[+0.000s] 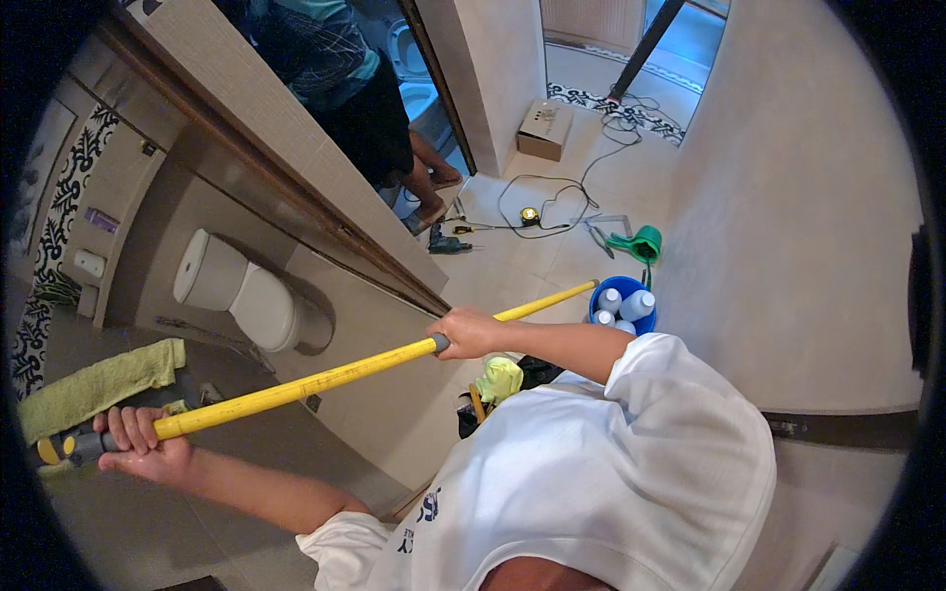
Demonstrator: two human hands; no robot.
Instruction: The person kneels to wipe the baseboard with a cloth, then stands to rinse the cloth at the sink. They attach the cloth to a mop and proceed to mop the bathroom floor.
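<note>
Yellow telescopic pole (325,381), spanning eight to three o'clock: the left hand (138,445) curls its fingers around the grey-jointed end, near a yellow-green fabric pad (103,387); the right hand (469,333), near centre, wraps mid-pole; a blue bucket (646,324) lies at three o'clock.

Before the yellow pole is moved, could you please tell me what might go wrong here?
The far end of the yellow pole sits close to the blue bucket, so a swing might knock the bottles inside. The loosely looped cord could snag a foot. The other person stands near the drill and might step on it.
</note>
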